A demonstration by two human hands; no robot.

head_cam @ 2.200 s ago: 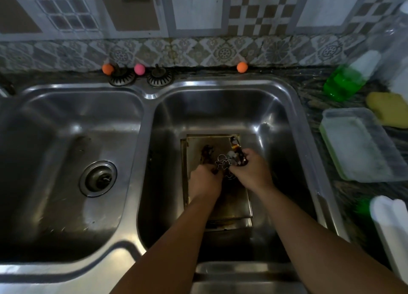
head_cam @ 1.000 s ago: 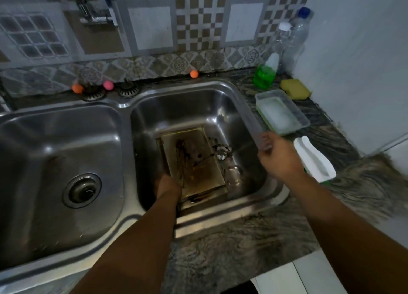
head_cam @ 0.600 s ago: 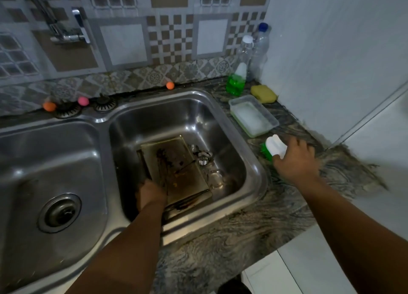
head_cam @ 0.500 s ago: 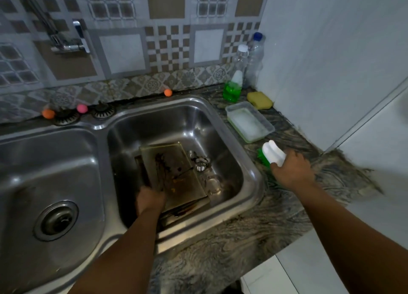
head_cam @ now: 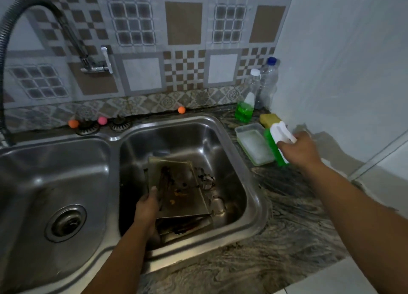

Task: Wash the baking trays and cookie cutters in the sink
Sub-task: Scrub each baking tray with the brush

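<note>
The left hand (head_cam: 146,207) grips the dirty baking tray (head_cam: 176,189) tilted in the right sink basin (head_cam: 238,167) at frame centre, cookie cutters (head_cam: 206,180) beside it, exposing its face for scrubbing; the right hand (head_cam: 298,149) grips a white-handled green scrubber (head_cam: 279,143) above the worktop (head_cam: 287,238), right of frame.

The scrubber in my right hand (head_cam: 298,149) is white on top, bright green beneath (head_cam: 278,142). My left hand (head_cam: 146,207) grips a dull metal baking tray streaked brown and orange (head_cam: 176,189). Grey steel double sink (head_cam: 251,183), swirled grey-brown marble counter (head_cam: 276,249), brown-and-white checkered wall tiles (head_cam: 184,66).
</note>
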